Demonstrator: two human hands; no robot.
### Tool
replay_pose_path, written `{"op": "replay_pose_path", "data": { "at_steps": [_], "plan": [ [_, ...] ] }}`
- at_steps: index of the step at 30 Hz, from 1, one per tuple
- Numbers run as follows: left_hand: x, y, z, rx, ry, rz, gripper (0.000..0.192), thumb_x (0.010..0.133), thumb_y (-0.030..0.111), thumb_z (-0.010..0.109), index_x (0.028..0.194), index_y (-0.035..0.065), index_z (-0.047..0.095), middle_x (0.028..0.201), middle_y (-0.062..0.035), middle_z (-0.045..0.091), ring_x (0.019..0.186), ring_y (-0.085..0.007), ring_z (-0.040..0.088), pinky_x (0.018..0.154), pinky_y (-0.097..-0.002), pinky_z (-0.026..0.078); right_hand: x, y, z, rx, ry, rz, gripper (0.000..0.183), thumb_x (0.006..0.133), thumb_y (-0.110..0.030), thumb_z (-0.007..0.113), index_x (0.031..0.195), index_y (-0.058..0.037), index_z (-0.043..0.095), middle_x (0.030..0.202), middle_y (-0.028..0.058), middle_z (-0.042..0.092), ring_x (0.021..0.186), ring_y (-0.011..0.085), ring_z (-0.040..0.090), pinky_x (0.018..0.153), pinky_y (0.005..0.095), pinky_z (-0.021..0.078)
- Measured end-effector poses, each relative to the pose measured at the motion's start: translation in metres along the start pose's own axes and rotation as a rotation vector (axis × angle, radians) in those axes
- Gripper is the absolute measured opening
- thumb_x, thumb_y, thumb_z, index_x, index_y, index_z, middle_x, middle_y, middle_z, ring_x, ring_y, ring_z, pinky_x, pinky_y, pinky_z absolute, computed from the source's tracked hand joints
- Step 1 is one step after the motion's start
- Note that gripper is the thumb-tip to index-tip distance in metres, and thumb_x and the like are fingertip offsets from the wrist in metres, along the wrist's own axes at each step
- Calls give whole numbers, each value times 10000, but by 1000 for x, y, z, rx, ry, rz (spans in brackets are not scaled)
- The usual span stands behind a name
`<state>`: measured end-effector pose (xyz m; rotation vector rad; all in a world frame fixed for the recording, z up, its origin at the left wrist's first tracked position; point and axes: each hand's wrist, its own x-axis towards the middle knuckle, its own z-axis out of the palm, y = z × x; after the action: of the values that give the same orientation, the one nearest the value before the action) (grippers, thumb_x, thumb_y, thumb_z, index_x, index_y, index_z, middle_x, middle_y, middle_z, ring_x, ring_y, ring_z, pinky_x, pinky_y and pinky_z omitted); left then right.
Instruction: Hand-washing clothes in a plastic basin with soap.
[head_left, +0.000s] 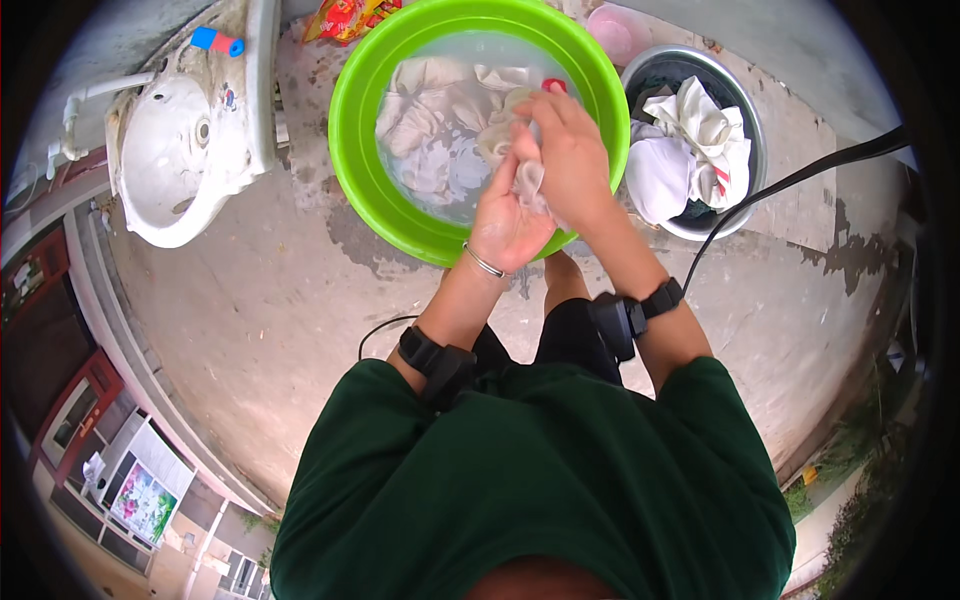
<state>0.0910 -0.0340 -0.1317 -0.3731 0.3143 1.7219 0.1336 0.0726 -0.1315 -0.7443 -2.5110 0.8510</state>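
Note:
A large green plastic basin (352, 195) holds cloudy water with wet white cloth (427, 120) spread through its left half. Over the basin's near right part, my left hand (514, 225), with a bangle at the wrist, is turned palm up under a bunched piece of pale wet cloth (529, 180). From the right, my right hand (566, 150) presses on the same cloth, its fingers bent and slightly blurred. Part of the cloth trails into the water. Just beyond my right fingers a small red item (553, 85) shows; its kind cannot be told.
Right of the green basin stands a metal basin (759, 150) with white cloths (701, 142) over dark ones. A pink bowl (619, 34) lies behind. At left is a stained ceramic washbasin (169, 157) with a blue-and-red object (217, 42). A black cable (810, 165) hangs at right.

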Motion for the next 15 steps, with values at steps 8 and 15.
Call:
{"op": "replay_pose_path", "data": {
  "at_steps": [8, 15],
  "plan": [
    [1, -3, -8, 25, 38, -29, 479, 967, 415, 331, 1346, 124, 367, 1327, -41, 452, 1238, -201, 416, 1035, -376, 330, -4, -6, 2, -180, 9, -189, 257, 809, -189, 576, 1031, -61, 590, 1133, 171, 548, 1125, 358, 491, 950, 442, 391],
    [0, -4, 4, 139, 52, 87, 449, 976, 380, 330, 1339, 118, 370, 1328, -64, 451, 1213, -199, 445, 975, -362, 404, -31, -19, 8, 79, 64, 61, 304, 811, -257, 592, 1025, -40, 582, 1150, 210, 516, 1112, 379, 471, 927, 440, 382]
  ]
}}
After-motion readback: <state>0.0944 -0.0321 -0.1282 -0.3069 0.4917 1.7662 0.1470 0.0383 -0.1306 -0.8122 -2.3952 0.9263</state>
